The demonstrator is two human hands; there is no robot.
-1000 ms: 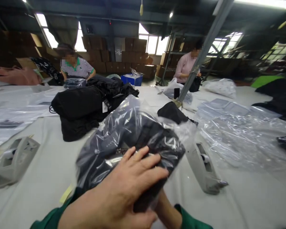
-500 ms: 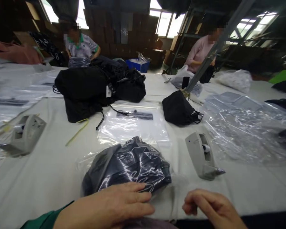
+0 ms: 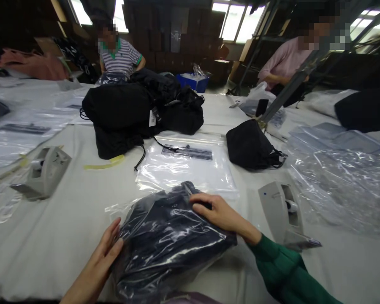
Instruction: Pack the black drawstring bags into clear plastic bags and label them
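Note:
A clear plastic bag [image 3: 174,240] with a dark, folded fabric item inside lies in front of me, its film shiny and wrinkled. My left hand [image 3: 103,253] is at the bag's left edge, fingers and thumb apart, touching its side. From the right, my right hand [image 3: 217,211] reaches over the bag's upper part, with thumb and fingers closed on the film near its top corner. Just beyond lies a stack of flat clear bags [image 3: 183,171] with a printed dark label block.
Tape dispensers stand left [image 3: 47,173] and right [image 3: 280,215]. Black drawstring bags [image 3: 117,105] are piled behind, and a single black pouch [image 3: 248,145] sits near a slanted metal post [image 3: 288,90]. Loose plastic bags [image 3: 342,173] spread at right. Two people work across the table.
My left hand has gone from lying flat on the bag to its left edge. My right hand has moved from beside the bag onto its top. The yellow strip lies differently.

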